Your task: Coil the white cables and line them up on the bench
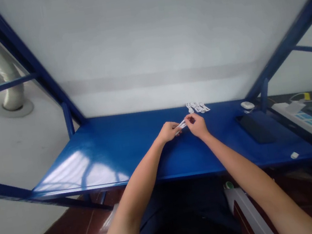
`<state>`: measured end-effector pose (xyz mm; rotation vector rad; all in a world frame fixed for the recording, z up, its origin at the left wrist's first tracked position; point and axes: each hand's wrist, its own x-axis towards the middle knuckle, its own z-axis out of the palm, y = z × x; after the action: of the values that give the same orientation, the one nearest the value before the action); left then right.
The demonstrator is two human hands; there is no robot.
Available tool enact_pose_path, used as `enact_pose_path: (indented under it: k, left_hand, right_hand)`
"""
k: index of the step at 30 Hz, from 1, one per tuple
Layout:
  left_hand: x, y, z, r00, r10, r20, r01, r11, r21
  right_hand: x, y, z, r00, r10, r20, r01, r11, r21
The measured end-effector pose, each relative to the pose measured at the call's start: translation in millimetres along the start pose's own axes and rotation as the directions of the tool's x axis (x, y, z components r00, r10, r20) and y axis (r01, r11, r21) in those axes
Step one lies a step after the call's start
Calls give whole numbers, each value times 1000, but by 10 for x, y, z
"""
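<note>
Over the middle of a blue table (114,150), both of my hands pinch one small white item (182,124), too small to name. My left hand (169,131) has its fingers curled round the item's left end. My right hand (197,125) grips the right end with closed fingers. Just beyond the hands, near the table's back edge, lies a cluster of several small white pieces (197,107) of a similar look.
A black flat object (255,128) lies on the right of the table, with a small white round object (247,105) behind it. A white and blue power strip (309,121) sits further right. A tiny white piece (294,155) rests near the front right edge. Blue frame struts rise at both sides.
</note>
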<state>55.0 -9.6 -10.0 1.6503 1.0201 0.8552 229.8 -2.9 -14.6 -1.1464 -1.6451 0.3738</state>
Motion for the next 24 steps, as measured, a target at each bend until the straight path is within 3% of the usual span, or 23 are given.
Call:
enact_pose_path:
  k: [4,7,9,11,13,14,17,20,24]
  left_hand:
    - [-8,-16,8,998,64,6,-64,988,142]
    - [1,-34,-81,985,130,-110,-87,941,328]
    - [-9,-42,-247,951,122,-284,22,889,456]
    - [-52,-54,-506,905,42,-423,226,794,564]
    - [-142,-84,-818,879,-28,-475,386,625,678]
    - [-202,-107,-973,873,-44,-485,428,545,721]
    - [-406,-207,-1339,850,-23,-526,499,354,791]
    - [-544,-312,-1493,822,38,-568,538,274,798]
    - [-570,-372,-1479,801,62,-595,561,267,783]
  right_hand:
    - [116,142,-12,934,357,-29,-347,921,178]
    - [176,291,-165,882,449,-145,-421,888,186]
    - [177,430,-368,857,477,-195,-460,879,128]
    - [146,585,-631,831,508,-225,-520,854,10]
    - [98,723,-904,841,441,-315,-516,829,-215]
    - [74,775,-1024,870,376,-318,-476,808,-347]
    - [22,840,-1247,962,219,-164,-270,671,-691]
    - [12,784,-1266,970,242,-10,-137,515,-846]
    - [34,657,-1138,931,364,-6,-169,417,-893]
